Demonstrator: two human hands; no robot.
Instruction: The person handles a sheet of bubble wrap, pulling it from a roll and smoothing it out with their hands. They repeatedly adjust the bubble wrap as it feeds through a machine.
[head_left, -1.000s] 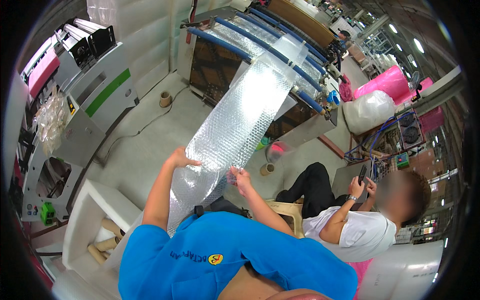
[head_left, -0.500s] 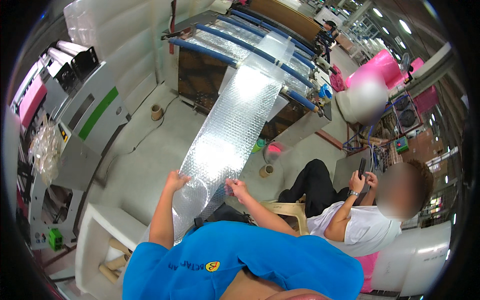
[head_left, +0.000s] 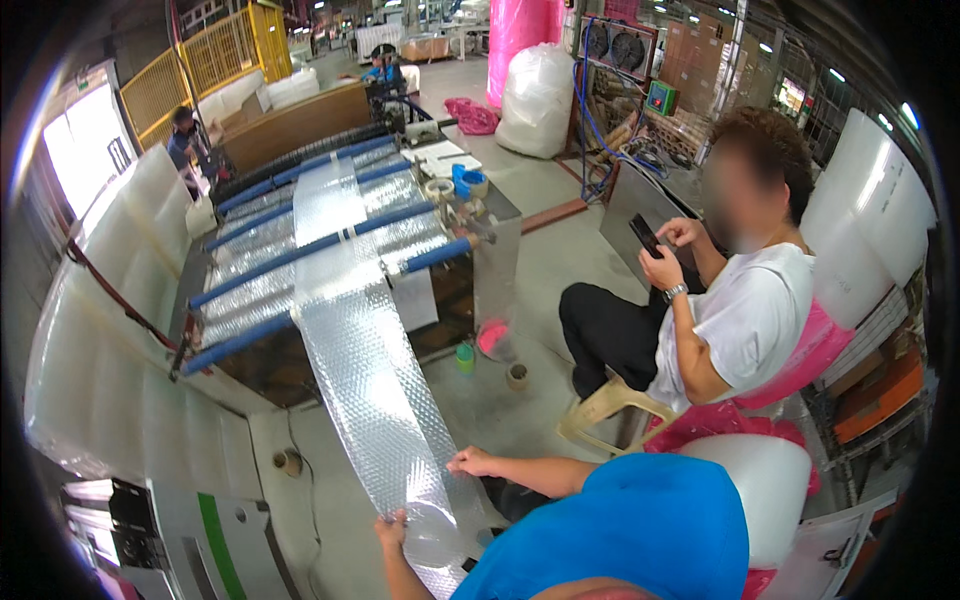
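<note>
A long strip of shiny silver bubble wrap (head_left: 362, 370) comes off the blue rollers of a machine (head_left: 250, 345) and slopes down toward me. My left hand (head_left: 393, 530) pinches the strip's left edge, low in the view. At the opposite edge, a little farther up, my right hand (head_left: 472, 461) has its fingers closed on the film. Between the hands the wrap sags and catches bright glare. Its near end runs down beside my blue shirt, where part of it is hidden.
Close on my right, a person (head_left: 745, 310) in a white shirt sits on a beige plastic stool (head_left: 610, 408), holding a phone (head_left: 645, 236). Cardboard cores (head_left: 517, 377) and a green cup (head_left: 465, 358) stand on the floor. Large wrapped rolls (head_left: 110, 330) line the left.
My view has swung toward the right, so the machine and strip sit farther left. Both hands stay on the strip's edges and appear lower in the picture.
</note>
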